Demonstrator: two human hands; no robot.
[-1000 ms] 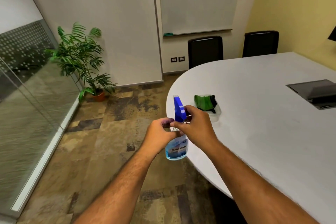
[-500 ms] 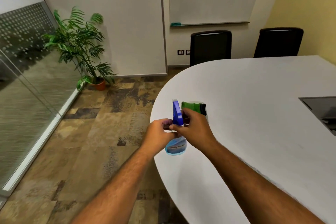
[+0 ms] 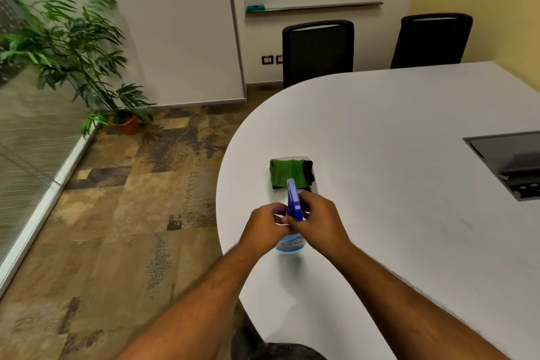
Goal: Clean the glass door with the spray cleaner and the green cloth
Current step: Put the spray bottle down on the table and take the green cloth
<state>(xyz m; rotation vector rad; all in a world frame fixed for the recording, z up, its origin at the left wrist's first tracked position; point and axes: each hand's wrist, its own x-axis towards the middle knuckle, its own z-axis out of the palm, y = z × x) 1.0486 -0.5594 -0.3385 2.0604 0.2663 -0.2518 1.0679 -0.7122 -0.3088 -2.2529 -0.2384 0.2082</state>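
Both hands hold a clear spray bottle of pale blue liquid with a blue trigger head, above the near edge of the white table. My left hand wraps the bottle's neck from the left. My right hand grips the blue spray head from the right. Just beyond the bottle, the green cloth lies folded in a clear tray on the table. The frosted glass wall runs along the left edge of the view; the door itself I cannot pick out.
A potted palm stands in the far left corner by the glass. Two black chairs sit behind the table under a whiteboard. A dark cable box is set into the tabletop at right. Patterned carpet lies between table and glass.
The view has swung right and closer to the table. Both hands and the bottle now sit over the tabletop instead of beyond its edge, nearer the green cloth.
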